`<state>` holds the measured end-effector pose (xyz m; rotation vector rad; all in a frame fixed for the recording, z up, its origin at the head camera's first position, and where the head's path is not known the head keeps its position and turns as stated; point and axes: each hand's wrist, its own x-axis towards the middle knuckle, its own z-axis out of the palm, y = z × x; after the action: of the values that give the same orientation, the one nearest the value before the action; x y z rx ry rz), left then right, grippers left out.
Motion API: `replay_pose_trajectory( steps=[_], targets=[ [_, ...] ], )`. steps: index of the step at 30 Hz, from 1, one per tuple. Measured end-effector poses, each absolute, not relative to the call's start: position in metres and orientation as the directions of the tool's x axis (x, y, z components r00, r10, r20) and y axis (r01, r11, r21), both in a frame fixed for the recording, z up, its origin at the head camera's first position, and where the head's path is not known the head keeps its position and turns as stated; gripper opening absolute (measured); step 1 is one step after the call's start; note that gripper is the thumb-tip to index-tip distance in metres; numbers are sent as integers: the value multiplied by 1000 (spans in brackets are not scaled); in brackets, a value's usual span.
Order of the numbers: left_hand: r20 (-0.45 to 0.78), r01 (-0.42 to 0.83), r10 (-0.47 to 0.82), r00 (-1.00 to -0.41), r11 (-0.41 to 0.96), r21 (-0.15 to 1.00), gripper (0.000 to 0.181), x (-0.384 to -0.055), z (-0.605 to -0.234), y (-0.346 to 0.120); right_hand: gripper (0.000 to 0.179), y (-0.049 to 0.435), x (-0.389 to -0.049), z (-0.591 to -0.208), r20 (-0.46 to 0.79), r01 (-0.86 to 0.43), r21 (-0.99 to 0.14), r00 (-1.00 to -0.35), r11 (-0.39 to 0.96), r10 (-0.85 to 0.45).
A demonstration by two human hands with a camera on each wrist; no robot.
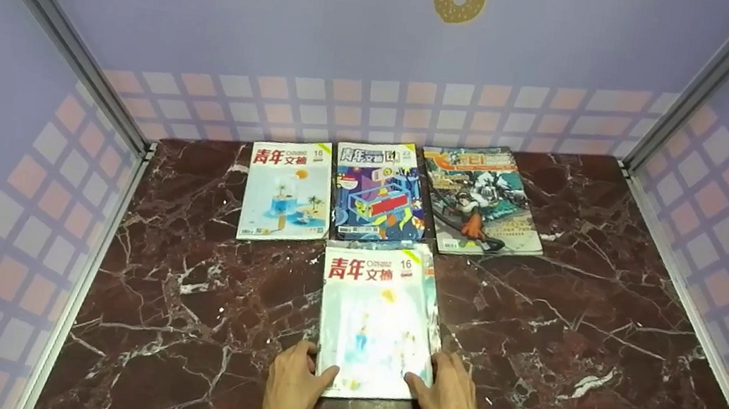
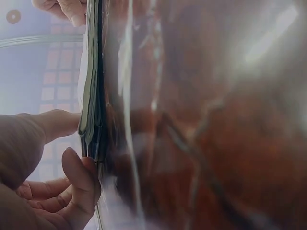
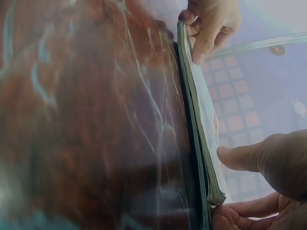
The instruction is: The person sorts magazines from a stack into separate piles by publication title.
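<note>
A small stack of magazines lies in front of me, topped by a pale magazine (image 1: 371, 334) with red title characters and the number 16. My left hand (image 1: 296, 384) grips its lower left corner, thumb on the cover and fingers along the side. On the opposite lower corner, my right hand (image 1: 452, 406) holds it the same way. Edge-on in the left wrist view, the layered magazines (image 2: 91, 72) sit between thumb and fingers. The right wrist view shows the pages' edge (image 3: 194, 124) too, the thumb on the cover. Glare washes out much of the cover picture.
Behind the stack, in a row on the dark red marbled table (image 1: 195, 345), lie a matching pale magazine (image 1: 287, 197), a colourful blue-purple magazine (image 1: 379, 199) and a comic-style magazine (image 1: 484, 203). Lilac panels (image 1: 360, 33) enclose the back and both sides.
</note>
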<state>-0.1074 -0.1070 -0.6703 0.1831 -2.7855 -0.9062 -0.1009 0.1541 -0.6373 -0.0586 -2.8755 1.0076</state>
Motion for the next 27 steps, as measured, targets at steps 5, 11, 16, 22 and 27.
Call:
replay_pose_trajectory(
  steps=[5, 11, 16, 22, 27],
  targets=[
    [104, -95, -200, -974, 784, 613, 37, -106, -671, -107, 44, 151, -99, -631, 64, 17, -623, -995, 782, 72],
    [31, -127, -192, -981, 754, 644, 33, -109, -669, -112, 37, 150, -105, -656, 100, 5, -607, -992, 795, 83],
    [-21, -156, -190, -981, 733, 662, 31, -109, -671, -119, 36, 148, -103, -659, 161, -54, -598, -986, 799, 54],
    [-64, -181, -189, -980, 707, 683, 30, -107, -667, -121, 34, 147, -101, -652, 139, -35, -634, -988, 772, 69],
    [-117, -168, -125, -985, 577, 799, 21, -103, -647, -119, 37, 150, -105, -665, 111, -12, -634, -991, 773, 76]
  ],
)
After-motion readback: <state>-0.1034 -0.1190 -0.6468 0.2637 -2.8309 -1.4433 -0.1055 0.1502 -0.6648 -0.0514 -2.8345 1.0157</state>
